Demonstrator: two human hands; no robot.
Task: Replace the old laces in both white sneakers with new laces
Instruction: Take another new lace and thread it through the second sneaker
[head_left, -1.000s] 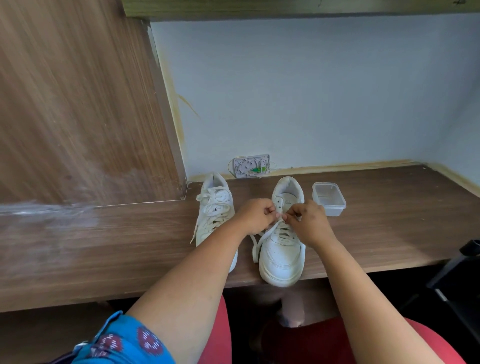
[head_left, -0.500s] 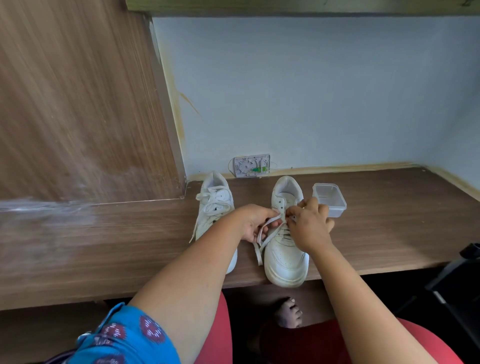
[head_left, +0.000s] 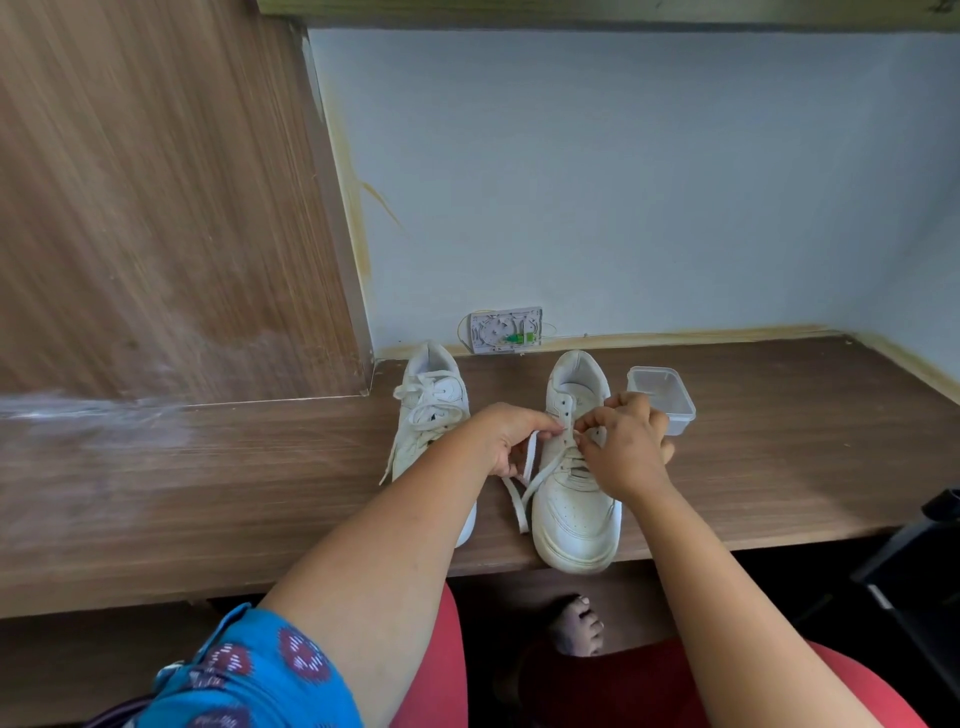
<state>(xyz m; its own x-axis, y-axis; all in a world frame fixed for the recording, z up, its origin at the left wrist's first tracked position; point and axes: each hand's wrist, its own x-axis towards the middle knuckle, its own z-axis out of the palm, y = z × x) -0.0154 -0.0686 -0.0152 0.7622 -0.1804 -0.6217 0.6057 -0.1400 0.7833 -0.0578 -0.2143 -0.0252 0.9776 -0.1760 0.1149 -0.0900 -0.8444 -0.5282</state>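
I see the lace (head_left: 525, 470) of the right-hand sneaker (head_left: 576, 499) pinched at the upper eyelets between both hands; its loose ends trail down below the left hand (head_left: 511, 441) onto the wooden desk (head_left: 779, 467), just beside that shoe's inner edge. The left hand grasps the lace with thumb and forefinger, the other fingers curled under. The right hand (head_left: 626, 449) pinches the same lace just across from it, fingers bent over the tongue of the shoe. This sneaker stands under both hands, toe over the desk's near edge. The second sneaker (head_left: 431, 410), laced and tied, lies just beyond the left wrist, partly covered by the forearm. A clear plastic tub (head_left: 662, 395) sits just past the right hand's knuckles. A wall plate (head_left: 505, 330) is further back, at the wall.
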